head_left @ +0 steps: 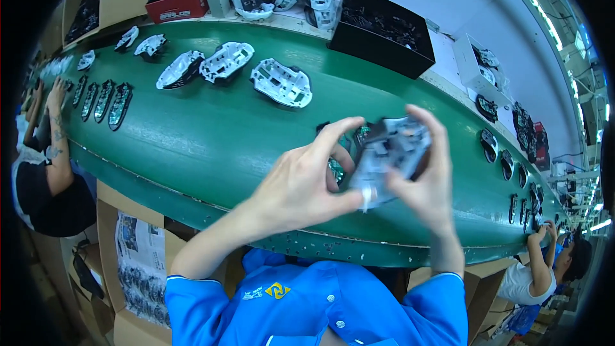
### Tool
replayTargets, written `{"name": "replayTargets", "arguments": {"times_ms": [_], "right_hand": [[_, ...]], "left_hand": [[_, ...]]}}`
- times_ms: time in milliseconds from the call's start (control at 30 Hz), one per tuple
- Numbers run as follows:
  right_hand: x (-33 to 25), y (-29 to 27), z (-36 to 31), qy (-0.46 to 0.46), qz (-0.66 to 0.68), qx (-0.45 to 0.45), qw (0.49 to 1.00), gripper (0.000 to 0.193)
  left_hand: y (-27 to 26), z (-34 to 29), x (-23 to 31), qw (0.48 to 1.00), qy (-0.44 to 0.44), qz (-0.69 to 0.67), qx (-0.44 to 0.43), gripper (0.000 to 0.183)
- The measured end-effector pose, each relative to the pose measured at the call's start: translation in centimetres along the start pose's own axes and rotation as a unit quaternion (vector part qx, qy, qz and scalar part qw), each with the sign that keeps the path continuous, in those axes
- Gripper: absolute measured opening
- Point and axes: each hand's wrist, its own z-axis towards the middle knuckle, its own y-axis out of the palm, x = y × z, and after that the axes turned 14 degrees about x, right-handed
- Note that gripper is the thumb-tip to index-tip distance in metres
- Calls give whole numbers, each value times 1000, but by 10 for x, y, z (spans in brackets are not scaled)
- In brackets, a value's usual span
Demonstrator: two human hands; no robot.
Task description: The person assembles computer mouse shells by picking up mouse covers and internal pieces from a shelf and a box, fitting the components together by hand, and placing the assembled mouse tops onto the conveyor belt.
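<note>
Over the near part of the green conveyor belt [211, 163], I hold a white-and-black plastic shell [394, 157], which looks like a computer mouse housing; it is tilted and blurred by motion. My right hand [429, 179] grips its right side, the thumb pressed on the inner face. On the opposite side, my left hand [307, 176] curls around the shell, its thumb at the lower edge and its fingers near the upper edge. Green circuit boards [336, 168] in dark frames show behind my left fingers, partly hidden by them.
Several white shells [282, 83] and dark strips with green boards [120, 106] lie on the belt to the left. A black box of small dark parts [384, 29] stands on the back ledge. More shells [489, 145] lie at right. Other people work at both ends.
</note>
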Motion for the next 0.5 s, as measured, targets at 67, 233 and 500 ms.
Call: {"name": "replayTargets", "arguments": {"times_ms": [67,233,500], "right_hand": [[13,-60,28,-10,-96,-5,995,67],[152,-181,71,-277,-679,136,666,45],[84,-169,55,57,-494,-175,850,43]], "left_hand": [[-35,7,12,996,-73,-24,-38,80],[-77,49,-41,837,156,477,219,59],[-71,80,-78,868,-117,469,114,79]]}}
